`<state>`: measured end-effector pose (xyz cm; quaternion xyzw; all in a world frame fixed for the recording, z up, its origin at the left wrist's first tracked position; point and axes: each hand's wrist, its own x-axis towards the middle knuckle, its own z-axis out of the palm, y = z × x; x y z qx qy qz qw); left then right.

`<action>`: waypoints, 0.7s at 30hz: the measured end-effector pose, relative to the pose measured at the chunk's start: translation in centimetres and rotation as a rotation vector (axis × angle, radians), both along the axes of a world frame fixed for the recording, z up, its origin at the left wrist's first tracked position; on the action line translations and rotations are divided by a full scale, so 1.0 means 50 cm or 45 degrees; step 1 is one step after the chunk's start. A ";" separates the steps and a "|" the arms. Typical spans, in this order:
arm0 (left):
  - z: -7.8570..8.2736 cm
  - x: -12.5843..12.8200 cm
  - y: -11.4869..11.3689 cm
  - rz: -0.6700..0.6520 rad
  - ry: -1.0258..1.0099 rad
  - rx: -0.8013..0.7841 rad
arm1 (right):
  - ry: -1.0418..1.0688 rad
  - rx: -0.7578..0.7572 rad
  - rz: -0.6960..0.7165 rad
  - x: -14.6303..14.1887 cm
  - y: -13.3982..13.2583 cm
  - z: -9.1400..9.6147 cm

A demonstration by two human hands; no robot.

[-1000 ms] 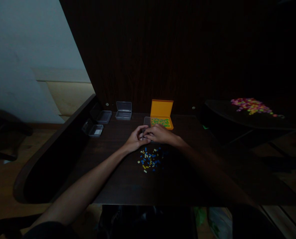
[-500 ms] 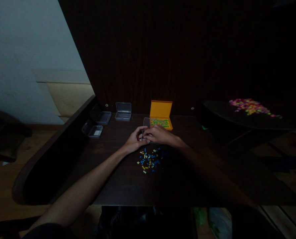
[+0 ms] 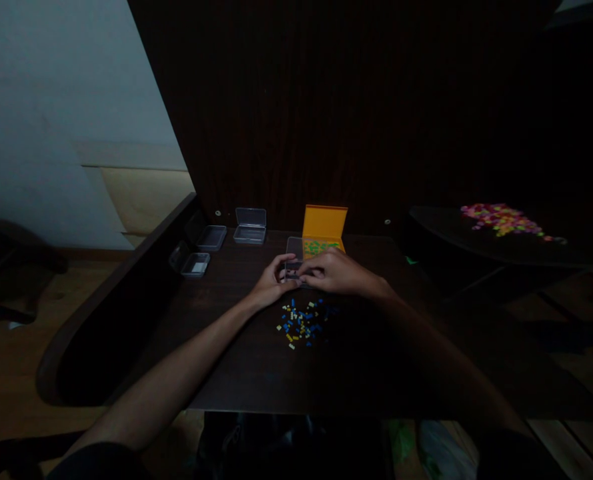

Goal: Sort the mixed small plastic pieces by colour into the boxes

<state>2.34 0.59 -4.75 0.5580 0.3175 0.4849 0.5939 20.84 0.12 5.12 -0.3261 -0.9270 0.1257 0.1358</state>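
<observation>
Bricks point(image 3: 301, 325), tiny blue, yellow and pale ones, lie loose on the dark table point(image 3: 236, 380), just below the middle of the frame. Why there?

— Near both hands, I'd say, with nothing to reach across. The clear box point(image 3: 292, 267) sits at mid-frame, just above that scatter.

— And the left hand point(image 3: 269, 285)?

— Curled round the box's left end, thumb along the near side. Looks like a steadying hold; something that light would probably skid otherwise.

— The right hand point(image 3: 334, 272) bends over the other end. Is it pinching a piece?

— It's bunched at the box, that much shows. Whether it grips anything, I can't tell from where I'm standing; too dim, too small.

— What's the see-through flap beyond?

— Its lid point(image 3: 294, 247), I think, folded away from the person, which would leave the near side free. Just beside it, right of centre, is the orange box point(image 3: 325, 222), cover raised, green pieces point(image 3: 320, 247) showing. The right hand hides part of it.

— And the colourful heap point(image 3: 504, 220) at the far right?

— Well apart from the bricks, maybe so the two don't mix. Same with that spare case point(image 3: 250, 235), left of centre: out of the elbows' way.
</observation>
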 end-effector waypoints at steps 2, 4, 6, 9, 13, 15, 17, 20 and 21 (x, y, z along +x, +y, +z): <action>-0.002 0.000 0.001 0.008 -0.025 -0.003 | -0.111 -0.067 0.045 0.003 -0.018 -0.002; -0.003 0.001 0.002 0.014 -0.035 -0.015 | -0.223 -0.103 0.081 0.004 -0.032 -0.014; -0.002 0.002 0.001 0.020 -0.042 -0.034 | -0.319 -0.122 0.057 0.006 -0.042 -0.031; 0.001 0.004 -0.002 0.018 -0.060 -0.056 | -0.405 -0.174 -0.044 0.006 -0.051 -0.051; 0.003 0.003 -0.003 0.016 -0.061 -0.058 | -0.417 -0.204 -0.098 0.004 -0.055 -0.065; 0.002 0.003 -0.002 0.019 -0.056 -0.054 | -0.411 -0.200 -0.105 0.004 -0.055 -0.072; 0.000 0.002 0.000 0.023 -0.051 -0.052 | -0.401 -0.191 -0.114 0.006 -0.056 -0.079; -0.003 0.002 0.002 0.028 -0.047 -0.047 | -0.381 -0.176 -0.134 0.011 -0.058 -0.089; -0.004 0.002 0.002 0.026 -0.045 -0.045 | -0.373 -0.169 -0.150 0.011 -0.060 -0.092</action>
